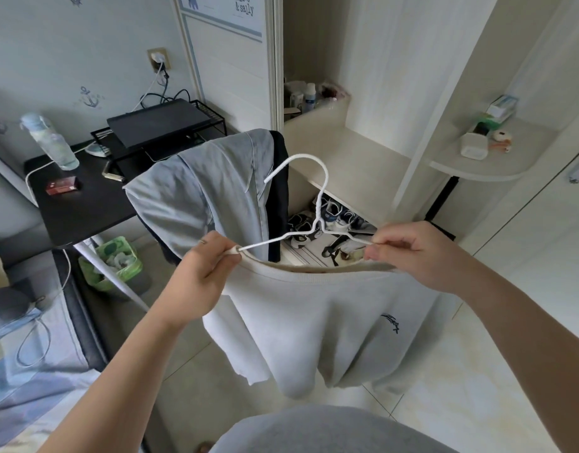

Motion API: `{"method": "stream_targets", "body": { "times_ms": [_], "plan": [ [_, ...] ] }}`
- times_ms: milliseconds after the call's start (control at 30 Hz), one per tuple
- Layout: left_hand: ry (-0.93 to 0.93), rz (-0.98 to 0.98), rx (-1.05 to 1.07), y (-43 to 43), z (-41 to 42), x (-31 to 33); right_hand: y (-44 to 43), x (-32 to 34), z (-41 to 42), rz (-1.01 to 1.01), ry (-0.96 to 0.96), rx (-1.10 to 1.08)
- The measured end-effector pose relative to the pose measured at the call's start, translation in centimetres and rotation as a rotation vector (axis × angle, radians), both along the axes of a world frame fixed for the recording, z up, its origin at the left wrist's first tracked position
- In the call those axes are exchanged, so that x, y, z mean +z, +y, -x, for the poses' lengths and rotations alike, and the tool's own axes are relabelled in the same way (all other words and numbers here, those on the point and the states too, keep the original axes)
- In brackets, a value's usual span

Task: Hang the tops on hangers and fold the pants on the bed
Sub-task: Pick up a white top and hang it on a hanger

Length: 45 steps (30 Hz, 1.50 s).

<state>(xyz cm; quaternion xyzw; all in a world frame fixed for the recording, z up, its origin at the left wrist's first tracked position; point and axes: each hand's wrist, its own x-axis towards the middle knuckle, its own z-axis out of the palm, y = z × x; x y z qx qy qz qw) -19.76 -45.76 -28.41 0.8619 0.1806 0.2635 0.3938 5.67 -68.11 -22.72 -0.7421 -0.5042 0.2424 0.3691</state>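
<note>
A light grey top (317,325) with a small dark logo hangs in front of me on a white hanger (317,197). Both hanger arms run into the neckline and the hook stands up above it. My left hand (203,273) grips the left shoulder of the top where the hanger arm goes in. My right hand (415,253) pinches the right collar edge and the hanger arm there. Behind them, blue-grey clothes (203,194) and a dark garment (279,191) are draped over a chair back. The bed (27,380) with striped bedding lies at the lower left.
A black desk (82,207) at the left holds a bottle, a red box and a rack with a laptop. A green bin (118,263) stands under it. An open cream wardrobe (353,165) with shoes (327,223) below is ahead. A rounded shelf (487,158) is at the right.
</note>
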Motion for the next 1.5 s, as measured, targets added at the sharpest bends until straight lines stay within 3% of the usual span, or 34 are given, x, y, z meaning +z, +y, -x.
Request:
{"method": "stream_targets", "body": {
  "times_ms": [233, 433, 600, 767, 867, 1033, 1200, 1300, 1400, 1500],
  "plan": [
    [-0.056, -0.13, 0.116, 1.4, -0.1, 0.1, -1.6, -1.3, -2.8, 0.516, 0.213, -0.154],
    [-0.041, -0.23, 0.142, 1.5, -0.2, -0.4, -0.7, -1.9, -1.6, 0.445, 0.365, -0.031],
    [-0.039, -0.294, 0.175, 1.6, 0.2, -0.2, -0.4, -2.0, -1.9, 0.683, 0.454, 0.111],
    [-0.004, -0.324, 0.135, 1.2, -0.1, -0.1, 0.7, -2.8, -1.7, 0.868, 0.405, 0.255],
    [0.026, -0.319, 0.116, 1.7, 0.3, -0.3, 1.0, -3.8, -1.2, 0.768, 0.296, 0.18],
    [0.138, -0.323, 0.108, 2.8, 1.6, -1.1, 1.1, -4.6, -1.0, 0.379, 0.044, -0.104],
    [0.211, -0.312, 0.099, 3.0, 1.3, -1.5, 1.9, -3.2, -0.1, -0.071, 0.038, -0.359],
    [0.157, -0.28, 0.239, 3.2, 0.9, -1.1, 1.5, -1.2, 0.6, -0.246, 0.137, -0.229],
    [0.052, -0.276, 0.342, 3.2, 0.7, 0.4, -0.1, 0.7, 0.7, -0.17, 0.217, -0.007],
    [-0.035, -0.285, 0.385, 2.7, 0.4, 1.7, -0.5, 0.6, -0.2, -0.16, 0.252, 0.007]
  ]
}}
